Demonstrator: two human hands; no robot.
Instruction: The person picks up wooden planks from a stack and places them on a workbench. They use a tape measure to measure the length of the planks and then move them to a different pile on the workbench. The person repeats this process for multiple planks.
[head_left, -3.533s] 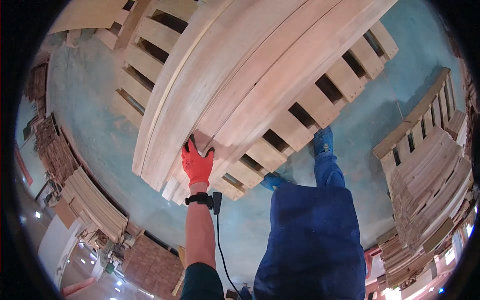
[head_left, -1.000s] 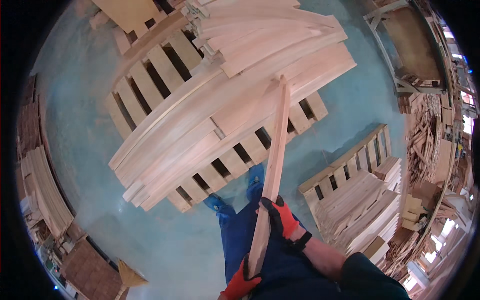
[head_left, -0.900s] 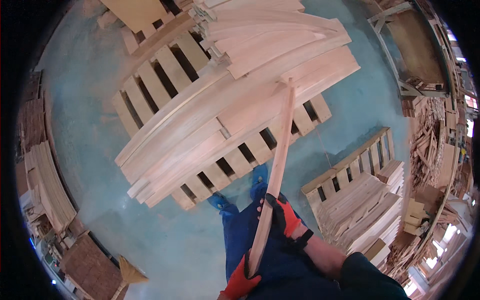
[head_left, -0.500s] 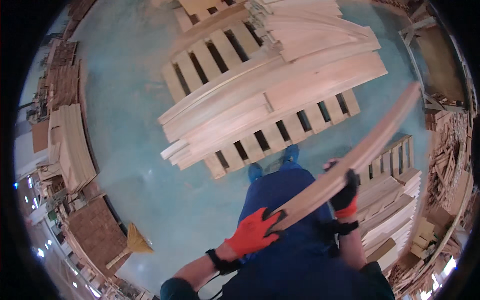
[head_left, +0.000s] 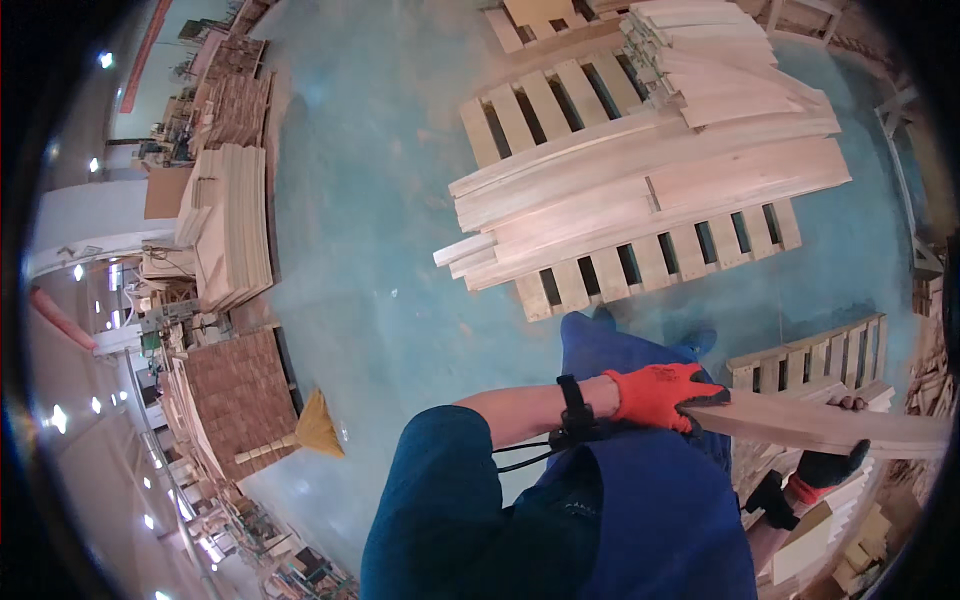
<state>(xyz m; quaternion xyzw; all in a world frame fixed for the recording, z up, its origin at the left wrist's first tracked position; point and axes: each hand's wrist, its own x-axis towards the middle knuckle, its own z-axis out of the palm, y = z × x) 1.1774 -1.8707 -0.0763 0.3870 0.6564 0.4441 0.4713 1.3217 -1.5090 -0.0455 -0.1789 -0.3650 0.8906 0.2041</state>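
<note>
A long wooden board (head_left: 790,422) lies across both of my hands at the lower right, running out toward the right rim of the head view. My left hand (head_left: 665,398), in an orange glove with dark fingertips, is closed around the board's left end. Farther along, my right hand (head_left: 830,468) grips the same board from below; bare fingertips show at its far edge and the dark glove at the near edge. Beneath and beyond the board sits a stack of pale boards (head_left: 790,540), partly covered by it and by my right arm.
A slatted pallet (head_left: 555,300) carries long planks (head_left: 660,190) ahead of me. Another pallet (head_left: 810,355) stands at the right. On the left are stacked boards (head_left: 235,230), a stack of brown wood pieces (head_left: 240,395) and a yellow broom (head_left: 318,425). Blue-green floor (head_left: 370,260) lies between.
My body has turned to the right, and the pallets stand farther right in view. The board has swung from a steep diagonal to nearly level, still held in both hands.
</note>
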